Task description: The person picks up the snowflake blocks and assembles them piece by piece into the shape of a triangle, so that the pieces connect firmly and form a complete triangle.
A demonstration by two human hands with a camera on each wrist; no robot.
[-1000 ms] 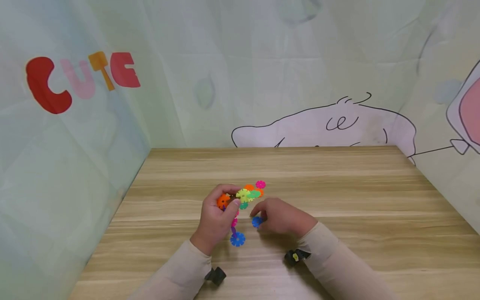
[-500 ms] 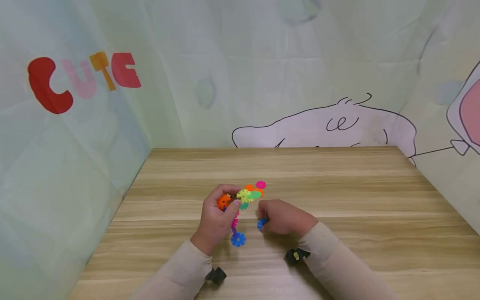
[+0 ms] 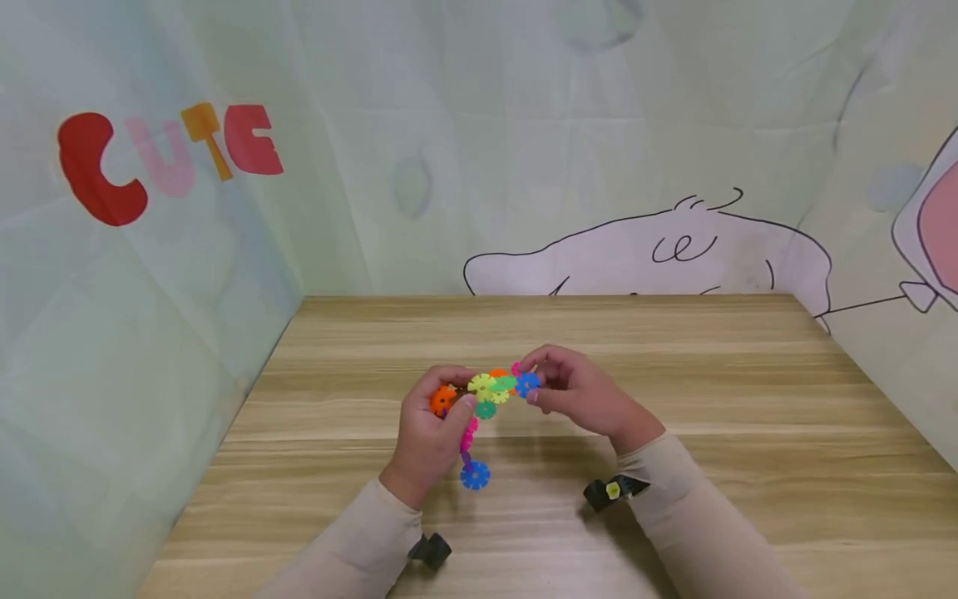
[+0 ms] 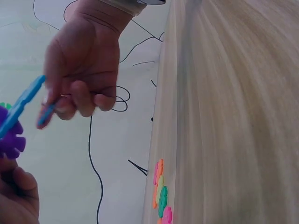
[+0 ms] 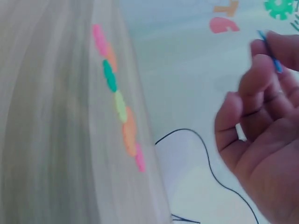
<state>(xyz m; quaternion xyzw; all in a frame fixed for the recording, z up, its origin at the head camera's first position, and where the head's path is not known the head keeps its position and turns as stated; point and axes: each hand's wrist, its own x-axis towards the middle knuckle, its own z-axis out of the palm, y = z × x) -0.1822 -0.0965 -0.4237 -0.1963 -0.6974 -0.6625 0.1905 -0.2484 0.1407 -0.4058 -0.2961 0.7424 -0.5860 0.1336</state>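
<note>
My left hand (image 3: 430,437) holds a piece built of joined, notched plastic discs. In the head view its orange disc (image 3: 442,401) shows inside the hand, with a yellow disc (image 3: 481,386) and a light green disc (image 3: 503,383) past the fingertips. A purple disc (image 4: 13,142) and a blue disc (image 3: 475,475) hang at its lower end. My right hand (image 3: 587,391) pinches another blue disc (image 3: 527,384) by its edge, near the light green disc. Whether those two touch, I cannot tell. In the right wrist view this pinched blue disc (image 5: 271,52) appears edge-on.
Several loose discs, pink, orange, teal (image 5: 110,75) and yellow, lie in a row on the wooden table (image 3: 674,349), partly hidden behind the left hand's piece. Printed cloth (image 3: 359,150) hangs around the table's far and side edges. Each wrist wears a small black camera (image 3: 430,551).
My right hand has lifted from low over the table up toward the far end of the held piece, bringing the blue disc along. The left hand has barely moved.
</note>
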